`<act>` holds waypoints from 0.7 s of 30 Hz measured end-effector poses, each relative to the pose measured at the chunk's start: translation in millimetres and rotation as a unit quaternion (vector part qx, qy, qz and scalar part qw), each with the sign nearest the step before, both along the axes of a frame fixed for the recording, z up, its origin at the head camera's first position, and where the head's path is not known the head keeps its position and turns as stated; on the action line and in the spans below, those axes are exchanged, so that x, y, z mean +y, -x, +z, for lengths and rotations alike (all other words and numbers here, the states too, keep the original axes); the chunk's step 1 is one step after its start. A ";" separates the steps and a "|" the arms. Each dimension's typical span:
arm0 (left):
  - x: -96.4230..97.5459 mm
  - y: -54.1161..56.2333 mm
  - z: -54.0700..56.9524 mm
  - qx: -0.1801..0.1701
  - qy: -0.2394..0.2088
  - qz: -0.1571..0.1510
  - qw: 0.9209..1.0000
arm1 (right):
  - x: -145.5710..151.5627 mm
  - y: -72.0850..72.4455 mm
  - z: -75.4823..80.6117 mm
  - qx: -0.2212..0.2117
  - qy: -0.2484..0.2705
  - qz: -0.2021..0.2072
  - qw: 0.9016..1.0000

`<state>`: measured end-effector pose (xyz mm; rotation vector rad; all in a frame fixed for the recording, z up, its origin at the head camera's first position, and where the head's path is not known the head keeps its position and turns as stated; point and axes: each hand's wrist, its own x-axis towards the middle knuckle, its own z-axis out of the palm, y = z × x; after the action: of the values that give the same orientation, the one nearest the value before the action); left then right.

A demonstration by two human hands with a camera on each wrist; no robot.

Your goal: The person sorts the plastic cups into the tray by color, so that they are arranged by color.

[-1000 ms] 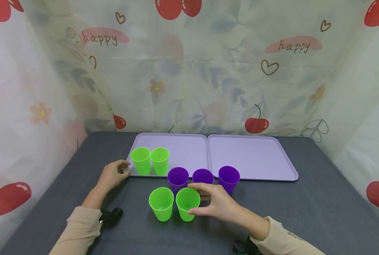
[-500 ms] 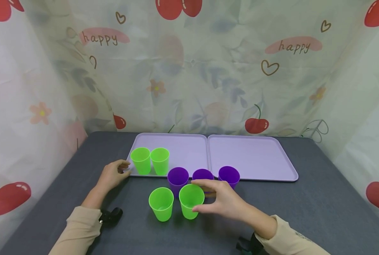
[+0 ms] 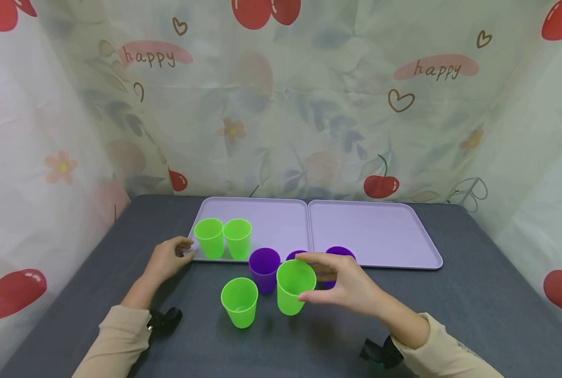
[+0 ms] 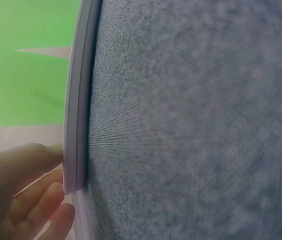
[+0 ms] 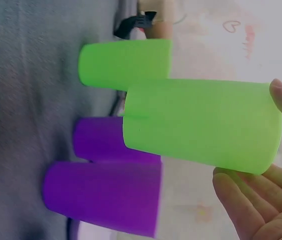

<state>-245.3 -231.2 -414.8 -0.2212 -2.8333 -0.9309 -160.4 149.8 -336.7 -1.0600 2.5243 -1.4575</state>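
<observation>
My right hand (image 3: 351, 283) holds a bright green plastic cup (image 3: 290, 296) near its rim, thumb on one side and fingers on the other. The right wrist view has this green cup (image 5: 196, 125) raised off the dark cloth. At the left, my left hand (image 3: 169, 260) grips the near-left corner of a lilac tray (image 3: 278, 226), its thumb (image 4: 41, 157) against the rim. Two more green cups, one here (image 3: 209, 241) and one beside it (image 3: 237, 241), stand upright on that tray. Another green cup (image 3: 239, 304) stands on the cloth in front.
Behind the held cup, a purple cup (image 3: 264, 270) stands left; a second (image 3: 296, 254) and third (image 3: 341, 250) are partly hidden by cup and hand. A second lilac tray (image 3: 370, 231) adjoins the first at right. A patterned curtain (image 3: 285, 105) encloses the table's back and sides.
My right hand has lifted the green cup off the cloth and carried it up and to the right, now overlapping the purple cups. My left hand has stayed at the tray corner.
</observation>
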 end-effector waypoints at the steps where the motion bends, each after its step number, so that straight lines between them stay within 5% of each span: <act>1: 0.0 -0.1 0.1 0.000 0.001 0.000 1.000 | 1.1 0.5 2.2 0.002 0.003 -0.001 1.000; 21: 0.9 0.6 -1.0 -0.002 0.008 0.009 1.000 | 16.6 13.1 44.7 0.016 0.019 -0.038 0.999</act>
<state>-245.9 -230.3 -415.9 -0.1955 -2.8419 -0.9077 -173.4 166.4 -292.0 -1.0105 2.5974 -1.5254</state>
